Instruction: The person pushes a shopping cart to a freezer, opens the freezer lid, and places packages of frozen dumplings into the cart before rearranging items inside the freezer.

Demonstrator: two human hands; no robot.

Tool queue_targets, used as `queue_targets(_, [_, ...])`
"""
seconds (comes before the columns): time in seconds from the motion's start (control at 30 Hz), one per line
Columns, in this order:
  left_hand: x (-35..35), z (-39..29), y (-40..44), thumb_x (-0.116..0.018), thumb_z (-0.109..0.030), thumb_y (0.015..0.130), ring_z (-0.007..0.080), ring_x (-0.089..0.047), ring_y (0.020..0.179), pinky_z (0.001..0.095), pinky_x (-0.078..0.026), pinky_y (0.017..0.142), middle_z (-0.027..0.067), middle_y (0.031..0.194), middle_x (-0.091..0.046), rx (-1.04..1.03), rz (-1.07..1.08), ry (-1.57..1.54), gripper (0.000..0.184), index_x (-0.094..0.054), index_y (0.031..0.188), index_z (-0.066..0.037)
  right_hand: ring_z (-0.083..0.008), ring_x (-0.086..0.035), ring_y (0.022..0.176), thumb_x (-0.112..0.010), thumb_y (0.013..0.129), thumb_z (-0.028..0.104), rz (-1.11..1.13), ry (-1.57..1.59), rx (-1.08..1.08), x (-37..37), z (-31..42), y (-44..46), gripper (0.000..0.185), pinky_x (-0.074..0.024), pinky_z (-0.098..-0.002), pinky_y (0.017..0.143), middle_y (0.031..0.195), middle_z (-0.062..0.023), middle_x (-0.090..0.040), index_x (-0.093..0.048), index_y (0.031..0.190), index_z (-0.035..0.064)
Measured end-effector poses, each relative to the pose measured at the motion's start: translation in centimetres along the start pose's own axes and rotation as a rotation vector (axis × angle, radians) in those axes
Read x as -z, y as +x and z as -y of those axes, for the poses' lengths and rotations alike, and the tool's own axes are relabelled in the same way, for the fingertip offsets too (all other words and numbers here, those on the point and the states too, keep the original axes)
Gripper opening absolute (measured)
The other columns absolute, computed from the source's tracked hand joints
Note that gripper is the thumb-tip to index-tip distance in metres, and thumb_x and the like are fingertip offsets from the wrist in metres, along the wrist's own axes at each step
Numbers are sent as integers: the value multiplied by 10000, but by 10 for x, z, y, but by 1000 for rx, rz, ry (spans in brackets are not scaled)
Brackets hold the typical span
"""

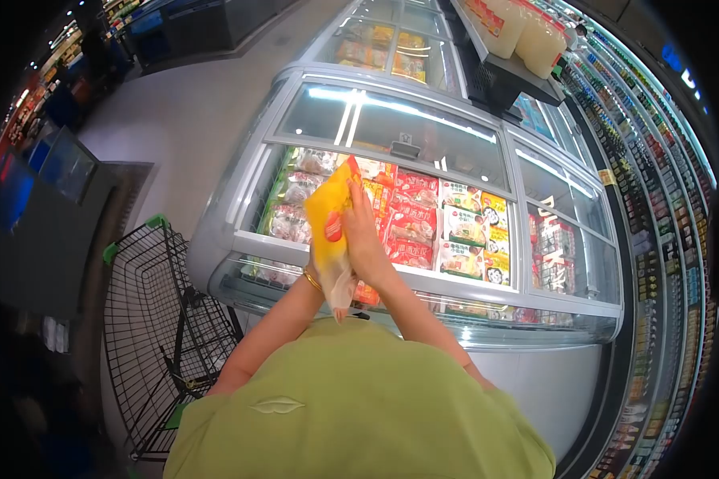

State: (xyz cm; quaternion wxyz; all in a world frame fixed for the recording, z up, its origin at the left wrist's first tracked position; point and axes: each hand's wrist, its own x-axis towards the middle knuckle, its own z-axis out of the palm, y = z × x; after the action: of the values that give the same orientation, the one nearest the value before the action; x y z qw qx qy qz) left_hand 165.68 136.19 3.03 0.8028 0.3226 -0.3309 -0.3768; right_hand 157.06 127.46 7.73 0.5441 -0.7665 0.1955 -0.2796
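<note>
A yellow plastic food bag (pixel 325 219) with a red label and a clear lower end is held up in front of me, tilted, above the open part of a chest freezer (pixel 391 275). My right hand (pixel 365 237) grips its right side, thumb lying on the front. My left hand (pixel 311 268) supports it from behind on the left; most of that hand is hidden by the bag, and a gold bracelet circles the wrist. Under the bag lie red dumpling packs (pixel 413 222), white-and-green packs (pixel 463 227) and clear bags (pixel 294 191) of frozen food.
A sliding glass lid (pixel 399 128) covers the freezer's far half. To my left stands a black wire shopping cart (pixel 148 295) with green corners. Large jugs (pixel 539 48) sit on a shelf above the freezer, and shelves of drinks (pixel 655 160) run along the right.
</note>
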Motion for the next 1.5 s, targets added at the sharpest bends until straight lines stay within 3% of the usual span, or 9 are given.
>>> queue_targets(0.23, [13,23,-8,-393,-328,971,228,-351,1308,370,-312,1063,112,1451,-312,220,328,-837,556,-247,1426,-44,-428,-139,1375,-368,943,482,237,-316,-22,12,-2,1,727,-160,-427,1112,1451,-324,-166,-169,1437,-13])
queue_targets(0.27, [15,25,-9,-382,-336,974,226,-354,1307,370,-317,1062,107,1453,-309,259,376,-954,557,-241,1430,-49,-349,-168,1391,-385,959,398,232,-302,-28,17,-1,0,655,-153,-386,1116,1456,-272,-238,-239,1408,-56])
queue_targets(0.3, [17,24,-14,-382,-336,974,226,-354,1307,370,-317,1062,107,1453,-309,249,383,-952,557,-241,1430,-49,-349,-168,1391,-385,959,398,236,-309,-18,23,-1,1,655,-153,-386,1116,1456,-272,-238,-239,1408,-56])
queue_targets(0.37, [24,21,-25,-376,-512,931,296,-440,1237,437,-369,1029,132,1377,-408,504,-65,-765,609,-330,1385,-109,-366,-287,1343,-418,930,480,117,-214,-65,40,-5,2,692,-231,-375,1095,1399,-281,-338,-324,1380,-37])
queue_targets(0.5, [36,35,-30,-411,-578,889,311,-482,1185,477,-392,995,145,1325,-452,425,-89,-627,685,-344,1375,-100,-251,-487,1199,-463,944,404,-156,-487,-40,72,-48,13,579,-354,-333,1017,1343,-188,-465,-422,1329,-26])
queue_targets(0.6, [29,25,-26,-414,-568,893,309,-486,1182,477,-394,993,143,1325,-453,437,47,-693,675,-345,1374,-99,-196,-542,1098,-487,945,363,-13,211,-530,80,-66,6,486,-445,-310,920,1259,-125,-540,-493,1269,0])
queue_targets(0.73, [13,4,-19,-422,-548,901,305,-492,1176,477,-399,988,139,1325,-455,446,290,-840,656,-348,1372,-99,-172,-606,976,-447,972,300,-75,715,-642,79,-57,-18,383,-516,-314,821,1151,-92,-600,-535,1185,-6])
queue_targets(1.17, [46,0,43,-309,-512,955,332,-403,1274,491,-330,1052,202,1392,-380,658,-80,-647,632,-313,1398,-61,-206,-646,906,-447,962,172,-151,763,-760,116,-111,-32,289,-555,-352,792,1053,-151,-627,-523,1118,-59])
queue_targets(1.5, [165,93,159,-412,-230,967,287,-579,1096,408,-493,917,183,1231,-549,1188,-151,-105,398,-422,1282,13,-225,-602,1006,-417,954,98,-249,653,-892,108,-179,71,271,-509,-370,886,1137,-154,-586,-493,1170,-48])
